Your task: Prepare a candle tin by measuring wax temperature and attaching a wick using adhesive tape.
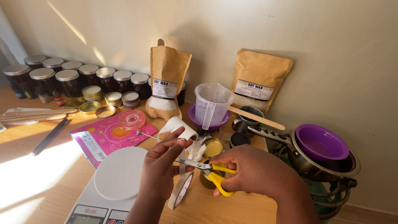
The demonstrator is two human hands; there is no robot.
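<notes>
My left hand [161,164] pinches the upper end of a white tape strip [182,159] that hangs down to a tape roll [181,191] dangling below. My right hand [251,170] grips yellow-handled scissors [207,170], whose metal blades point left and meet the strip just under my left fingers. Behind the hands lie a white paper roll [178,125], crumpled white tissue [198,149] and a small gold tin [213,147].
A white kitchen scale [118,176] sits front left beside a pink booklet [105,135] carrying a clear tape roll [132,119]. Brown jars [68,76], two kraft pouches [168,81], a clear jug [211,103] in a purple bowl, and a pan [323,159] holding another purple bowl surround them.
</notes>
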